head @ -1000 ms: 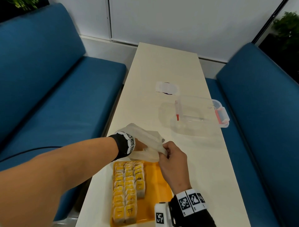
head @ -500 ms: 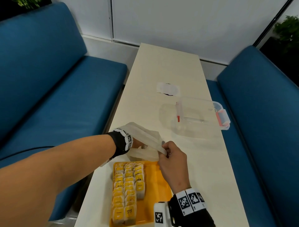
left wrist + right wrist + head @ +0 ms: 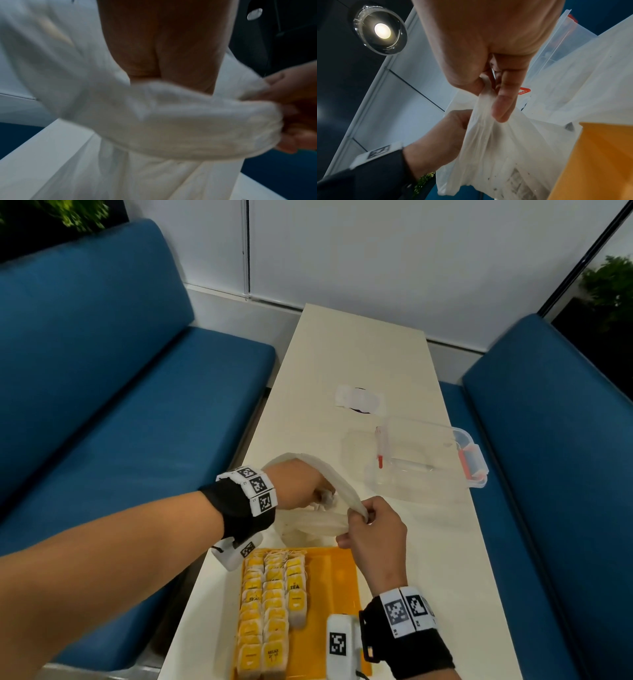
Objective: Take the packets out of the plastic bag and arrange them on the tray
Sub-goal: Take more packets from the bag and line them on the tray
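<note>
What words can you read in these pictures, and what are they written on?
"TEA": on a yellow packet in the tray.
"RELAX": on a front-row packet.
Other packets' print: too small.
Plastic bag: blurred grey print, unreadable.
Wristbands: square code patterns; tiny letters unreadable.

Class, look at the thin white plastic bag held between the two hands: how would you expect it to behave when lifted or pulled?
The plastic bag looks floppy: it bunches and creases where the right hand pinches it. It is probably very light, sagging in thin translucent folds in the right wrist view. It would likely collapse without support, since the left hand reaches into its mouth.
</note>
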Demonstrator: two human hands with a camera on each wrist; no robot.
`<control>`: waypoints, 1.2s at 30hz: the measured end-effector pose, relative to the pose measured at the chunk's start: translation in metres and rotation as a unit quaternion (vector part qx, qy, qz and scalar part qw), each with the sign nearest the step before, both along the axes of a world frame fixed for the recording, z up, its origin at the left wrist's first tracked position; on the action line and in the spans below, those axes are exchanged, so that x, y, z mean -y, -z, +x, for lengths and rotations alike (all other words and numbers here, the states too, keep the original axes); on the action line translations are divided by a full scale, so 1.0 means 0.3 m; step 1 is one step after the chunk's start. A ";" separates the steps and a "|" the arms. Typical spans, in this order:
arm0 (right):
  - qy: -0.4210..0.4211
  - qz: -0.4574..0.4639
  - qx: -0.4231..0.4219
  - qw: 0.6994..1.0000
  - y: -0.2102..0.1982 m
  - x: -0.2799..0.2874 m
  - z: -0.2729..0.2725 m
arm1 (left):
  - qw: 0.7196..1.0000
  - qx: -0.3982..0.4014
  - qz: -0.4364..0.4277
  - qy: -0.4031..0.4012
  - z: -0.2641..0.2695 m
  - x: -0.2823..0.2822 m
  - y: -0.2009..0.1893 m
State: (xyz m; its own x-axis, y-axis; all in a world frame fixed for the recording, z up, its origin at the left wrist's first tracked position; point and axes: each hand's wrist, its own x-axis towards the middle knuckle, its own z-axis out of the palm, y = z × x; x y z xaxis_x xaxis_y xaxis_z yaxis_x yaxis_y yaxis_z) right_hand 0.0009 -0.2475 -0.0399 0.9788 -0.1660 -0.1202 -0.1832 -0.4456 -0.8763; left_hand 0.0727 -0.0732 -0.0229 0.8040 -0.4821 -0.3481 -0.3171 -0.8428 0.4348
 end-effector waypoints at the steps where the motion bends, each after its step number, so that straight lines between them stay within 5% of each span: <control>1: 0.002 0.000 -0.003 1.000 -0.005 0.002 0.005 | 0.999 0.007 -0.037 -0.014 -0.006 -0.011 -0.003; 6: 0.011 0.008 -0.010 1.000 -0.020 0.002 0.021 | 0.973 0.119 -0.183 -0.078 -0.067 -0.075 -0.048; 11: -0.007 0.014 -0.037 0.999 -0.029 0.005 0.014 | 0.882 0.031 -0.410 -0.230 -0.149 -0.133 -0.071; 16: -0.017 -0.099 0.018 0.995 -0.070 0.033 -0.041 | 0.727 -0.119 -0.599 -0.315 -0.268 -0.156 -0.067; 20: -0.094 -0.003 0.100 0.991 -0.126 0.009 -0.131 | 0.621 -0.203 -0.679 -0.334 -0.353 -0.158 -0.043; 25: -0.230 0.091 -0.011 0.969 -0.106 -0.076 -0.209 | 0.498 -0.270 -0.741 -0.361 -0.437 -0.148 0.030; 28: -0.220 0.115 0.017 0.968 -0.069 -0.123 -0.226 | 0.463 -0.285 -0.744 -0.388 -0.470 -0.144 0.072; 31: -0.214 0.116 0.025 0.970 -0.041 -0.158 -0.230 | 0.462 -0.299 -0.733 -0.400 -0.495 -0.135 0.113; 36: -0.227 0.021 0.024 0.973 0.016 -0.175 -0.247 | 0.409 -0.349 -0.725 -0.430 -0.514 -0.120 0.151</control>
State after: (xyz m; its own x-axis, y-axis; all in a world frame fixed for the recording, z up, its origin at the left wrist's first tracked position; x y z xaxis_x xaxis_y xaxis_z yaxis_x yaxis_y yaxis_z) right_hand -0.0731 -0.1951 -0.0447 0.9548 0.2886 -0.0709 0.0647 -0.4345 -0.8984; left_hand -0.0814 -0.0371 -0.0681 0.8426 -0.2312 -0.4863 0.4528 0.7930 0.4076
